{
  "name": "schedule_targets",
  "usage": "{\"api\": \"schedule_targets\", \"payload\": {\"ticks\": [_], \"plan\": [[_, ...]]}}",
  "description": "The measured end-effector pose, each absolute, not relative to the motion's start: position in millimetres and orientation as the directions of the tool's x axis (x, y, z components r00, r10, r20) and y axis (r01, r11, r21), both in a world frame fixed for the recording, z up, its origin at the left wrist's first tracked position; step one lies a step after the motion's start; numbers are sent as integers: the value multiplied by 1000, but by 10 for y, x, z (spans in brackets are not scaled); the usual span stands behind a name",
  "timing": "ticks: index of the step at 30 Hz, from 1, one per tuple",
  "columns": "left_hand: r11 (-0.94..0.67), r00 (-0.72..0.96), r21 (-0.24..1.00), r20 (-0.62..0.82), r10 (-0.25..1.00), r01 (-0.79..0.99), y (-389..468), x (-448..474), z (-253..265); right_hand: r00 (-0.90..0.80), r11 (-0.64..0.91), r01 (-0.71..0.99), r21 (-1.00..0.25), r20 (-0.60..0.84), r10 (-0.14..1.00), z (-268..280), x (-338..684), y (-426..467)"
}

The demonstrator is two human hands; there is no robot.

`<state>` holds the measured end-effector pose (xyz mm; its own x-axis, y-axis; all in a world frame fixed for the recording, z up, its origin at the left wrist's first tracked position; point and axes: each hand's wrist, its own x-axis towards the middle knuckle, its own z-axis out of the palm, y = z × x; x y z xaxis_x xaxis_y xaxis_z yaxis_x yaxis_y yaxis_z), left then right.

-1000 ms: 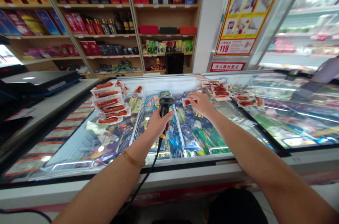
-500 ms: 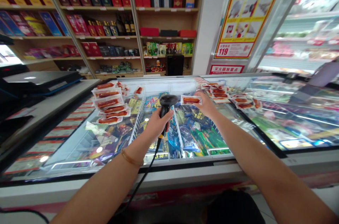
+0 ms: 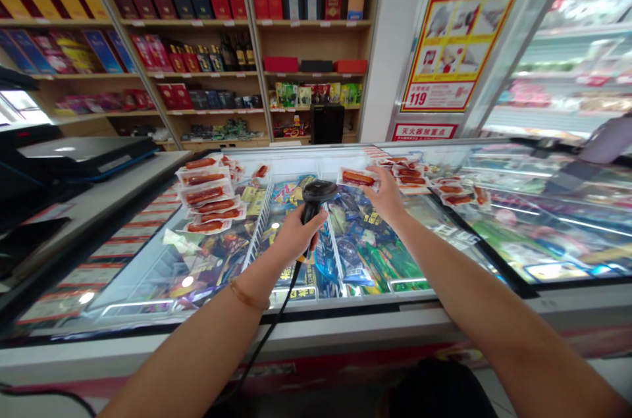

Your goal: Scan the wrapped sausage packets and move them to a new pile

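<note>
My left hand (image 3: 295, 234) is wrapped round the handle of a black corded barcode scanner (image 3: 318, 191), its head tilted to the right. Close to the scanner head, my right hand (image 3: 386, 195) pinches the right end of a clear packet of sausage (image 3: 357, 178), holding it above the freezer's glass top. At the left on the glass lies a stacked row of similar sausage packets (image 3: 207, 194). More sausage packets (image 3: 409, 173) sit just beyond my right hand, and another few packets (image 3: 457, 191) lie farther right.
Under the glass of the chest freezer (image 3: 340, 316), wire baskets hold frozen packages. The scanner's black cable (image 3: 276, 326) hangs over the front edge. A counter with a flat black device (image 3: 89, 153) stands left; shelves of boxes (image 3: 197, 76) line the back wall.
The sausage packet in my right hand has risen slightly and now slants. The scanner has shifted a little to the right with its head turned toward the packet.
</note>
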<state>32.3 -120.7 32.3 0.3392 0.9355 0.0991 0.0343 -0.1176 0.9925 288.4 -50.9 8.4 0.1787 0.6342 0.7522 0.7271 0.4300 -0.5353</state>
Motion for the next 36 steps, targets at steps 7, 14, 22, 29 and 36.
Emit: {"api": "schedule_targets", "payload": {"ticks": [7,14,22,29,36], "plan": [[-126,352,990,95,931,65,-1248,326,345,173,418,737,-532,746,644,97,2870,-517],[-124,368,990,91,925,65,-1257,321,364,151,377,776,-506,730,667,123,2851,-543],[-51,239,998,59,969,-40,-1258,340,441,177,343,773,-533,701,691,48,2788,-505],[-83,-22,990,81,996,-118,-1150,-257,890,94,459,700,-547,707,701,450,2094,-166],[-151,-411,978,81,908,-141,-1088,-1473,1097,-99,626,494,-603,677,730,1006,620,362]]}}
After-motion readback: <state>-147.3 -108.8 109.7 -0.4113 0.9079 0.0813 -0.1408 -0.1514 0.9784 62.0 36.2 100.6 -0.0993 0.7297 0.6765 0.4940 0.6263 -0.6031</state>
